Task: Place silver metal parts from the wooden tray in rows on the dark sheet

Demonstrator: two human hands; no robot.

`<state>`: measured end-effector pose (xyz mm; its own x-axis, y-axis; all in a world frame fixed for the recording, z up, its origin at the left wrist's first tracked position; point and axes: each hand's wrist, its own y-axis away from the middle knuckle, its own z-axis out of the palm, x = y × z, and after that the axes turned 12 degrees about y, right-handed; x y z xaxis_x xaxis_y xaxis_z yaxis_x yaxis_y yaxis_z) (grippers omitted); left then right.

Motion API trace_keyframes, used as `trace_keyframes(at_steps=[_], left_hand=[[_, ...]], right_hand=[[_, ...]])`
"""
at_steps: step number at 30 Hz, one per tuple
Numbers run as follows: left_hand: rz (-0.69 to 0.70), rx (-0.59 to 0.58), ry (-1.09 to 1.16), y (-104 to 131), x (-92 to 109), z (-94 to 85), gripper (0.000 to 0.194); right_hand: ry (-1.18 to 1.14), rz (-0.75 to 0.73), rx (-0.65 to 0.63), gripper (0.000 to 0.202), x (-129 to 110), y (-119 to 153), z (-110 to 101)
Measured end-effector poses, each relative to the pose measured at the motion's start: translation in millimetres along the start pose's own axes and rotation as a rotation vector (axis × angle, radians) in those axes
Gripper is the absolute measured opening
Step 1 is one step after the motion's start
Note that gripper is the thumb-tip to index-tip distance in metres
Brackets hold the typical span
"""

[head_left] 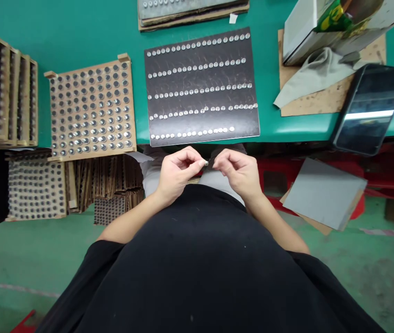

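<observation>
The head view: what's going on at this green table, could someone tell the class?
A person's left hand pinches a small metallic piece between thumb and fingers, just off the table's front edge. The right hand is close beside it, fingers curled; whether it holds anything is unclear. On the green table ahead lies a black board with five rows of small silvery pieces. Left of that is a wooden tray filled with rows of pegs.

Smooth desk (pixel 93 27): shiny metal discs (pixel 193 45) on a satiny board (pixel 200 122) at twelve o'clock, matt wooden tray (pixel 93 155) at ten, matt cloth (pixel 315 76) and glossy phone (pixel 372 104) at two.
</observation>
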<state>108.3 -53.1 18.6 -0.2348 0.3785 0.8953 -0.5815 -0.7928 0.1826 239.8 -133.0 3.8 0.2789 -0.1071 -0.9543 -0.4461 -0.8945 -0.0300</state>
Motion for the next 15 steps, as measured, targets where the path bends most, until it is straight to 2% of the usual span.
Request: trace_keyframes(at_steps=[3,8,15], left_hand=[[0.016,-0.001,0.007,-0.5,-1.4,-0.4,0.022],[-0.012,-0.015,0.036,-0.1,-1.0,-0.3,0.023],[-0.050,0.001,0.058,1.2,-0.8,0.3,0.029]], right_hand=[[-0.062,-0.033,-0.094,0.036,-3.2,1.8,-0.5],[-0.060,-0.084,-0.002,0.030,-3.6,0.2,-0.5],[0.007,-0.108,-0.027,0.035,-3.7,0.9,0.0]])
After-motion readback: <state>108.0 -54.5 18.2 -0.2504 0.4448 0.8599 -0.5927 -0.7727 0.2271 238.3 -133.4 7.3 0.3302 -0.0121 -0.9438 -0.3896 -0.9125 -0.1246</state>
